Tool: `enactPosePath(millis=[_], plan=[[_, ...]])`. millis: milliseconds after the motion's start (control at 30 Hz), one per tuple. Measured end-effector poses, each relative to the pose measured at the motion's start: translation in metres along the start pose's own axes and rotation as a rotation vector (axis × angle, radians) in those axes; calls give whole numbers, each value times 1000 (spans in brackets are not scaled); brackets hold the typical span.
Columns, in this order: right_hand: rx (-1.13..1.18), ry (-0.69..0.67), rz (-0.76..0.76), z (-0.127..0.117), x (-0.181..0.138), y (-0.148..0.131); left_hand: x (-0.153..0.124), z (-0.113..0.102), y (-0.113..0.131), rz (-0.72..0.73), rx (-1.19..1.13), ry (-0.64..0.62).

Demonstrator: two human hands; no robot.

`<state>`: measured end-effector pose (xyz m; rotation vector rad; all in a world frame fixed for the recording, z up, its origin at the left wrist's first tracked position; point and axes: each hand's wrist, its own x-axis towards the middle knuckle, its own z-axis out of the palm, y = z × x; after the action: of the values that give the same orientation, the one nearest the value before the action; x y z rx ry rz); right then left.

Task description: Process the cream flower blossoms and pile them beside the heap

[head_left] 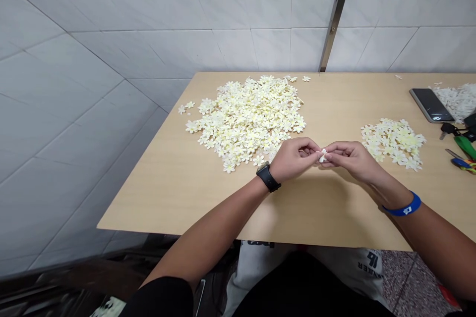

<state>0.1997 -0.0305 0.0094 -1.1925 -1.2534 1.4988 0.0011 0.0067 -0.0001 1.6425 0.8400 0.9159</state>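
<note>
Between my two hands, just above the wooden table (156,198), is a small white artificial flower (323,155). My left hand (295,158) pinches its left side between thumb and fingers. From the other side, my right hand (349,158) grips it with thumb and fingertips, and the two hands almost touch. Whether a smaller part is also held there, I cannot make out. A large heap of cream-white flowers (253,114) with yellow centres lies beyond my left hand. Beside my right hand is a smaller heap of similar flowers (396,141).
At the right lie a phone (431,105), a pile of thin white pieces (459,99), keys (449,129) and a tool with blue and yellow handles (464,163). A tiled wall (230,44) with a metal strip (336,17) borders the table's back edge.
</note>
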Motion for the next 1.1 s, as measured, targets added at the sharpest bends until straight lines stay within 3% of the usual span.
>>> enactPosePath(millis=[133,267,667,933,1100], plan=[[75,-87,100,-11,4,3,1,-2,-1,6,-16,-36],[112,-81,145,-12,7,7,1,-2,-2,35,3,-55],[-218,102,-39,7,-2,0,3,-2,-9,89,95,-48],[-98,189,-143,12,4,10,0,4,-12,228,296,129],[-30,221,-102,15,6,10,0,8,-15,253,295,132]])
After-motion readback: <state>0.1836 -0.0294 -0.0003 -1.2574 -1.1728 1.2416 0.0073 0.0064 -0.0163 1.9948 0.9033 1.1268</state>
